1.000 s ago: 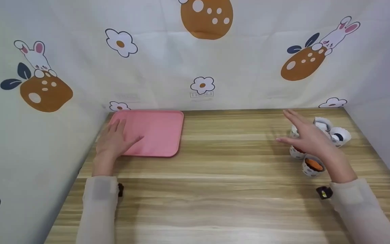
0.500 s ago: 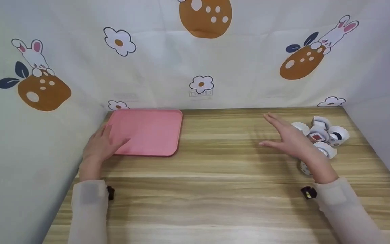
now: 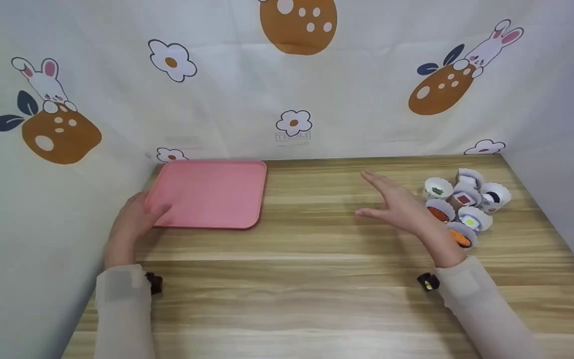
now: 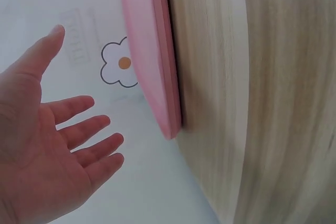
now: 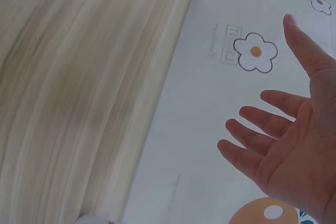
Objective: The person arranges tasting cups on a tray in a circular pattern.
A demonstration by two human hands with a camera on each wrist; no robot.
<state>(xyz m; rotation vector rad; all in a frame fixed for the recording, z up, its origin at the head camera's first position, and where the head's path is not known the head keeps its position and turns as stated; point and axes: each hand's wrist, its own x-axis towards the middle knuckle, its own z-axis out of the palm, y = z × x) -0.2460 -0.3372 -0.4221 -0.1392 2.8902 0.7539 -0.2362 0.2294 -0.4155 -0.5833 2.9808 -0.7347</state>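
My left hand [image 3: 135,219] is at the left edge of a pink rectangular tray [image 3: 217,194], its thumb overlapping the tray's near left corner in the head view. In the left wrist view that hand [image 4: 52,145] has its fingers spread and nothing in them, apart from the tray's rim [image 4: 167,77]. Over the right half of the table, my right hand [image 3: 401,204] holds nothing, thumb and fingers spread wide. Right behind it stands a group of several white paper cups with sushi pieces in them, among them one with an orange topping [image 3: 460,238] and one with a red topping [image 3: 438,213].
The wood-grain table [image 3: 287,299] is bounded by a pale printed cloth [image 3: 237,99] at the back and both sides. A cup with a green-topped piece [image 3: 437,189] stands at the group's left edge. Dark wrist cameras sit at both cuffs.
Both hands have moved left. The left hand has slid from over the tray to its left edge. The right hand has drawn away from the cups, which now show fully.
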